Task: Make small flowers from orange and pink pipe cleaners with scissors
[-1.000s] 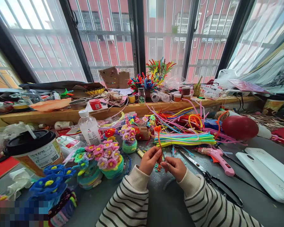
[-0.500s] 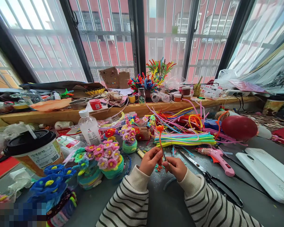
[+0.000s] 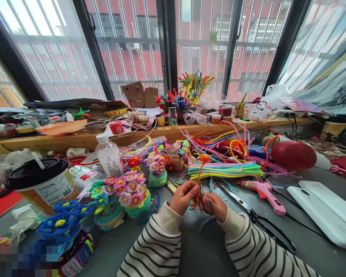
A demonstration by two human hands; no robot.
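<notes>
The left hand [image 3: 185, 197] pinched an orange fuzzy stem [image 3: 201, 170], rising above both hands; the right hand [image 3: 215, 206] gripped apparent scissors [image 3: 201, 190] so close that a slip might nick fingers.

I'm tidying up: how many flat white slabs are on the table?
2 flat white slabs with rounded corners, right on the grey tabletop: the nearer slab and the farther slab just beyond it. Others may be hidden under clutter.
</notes>
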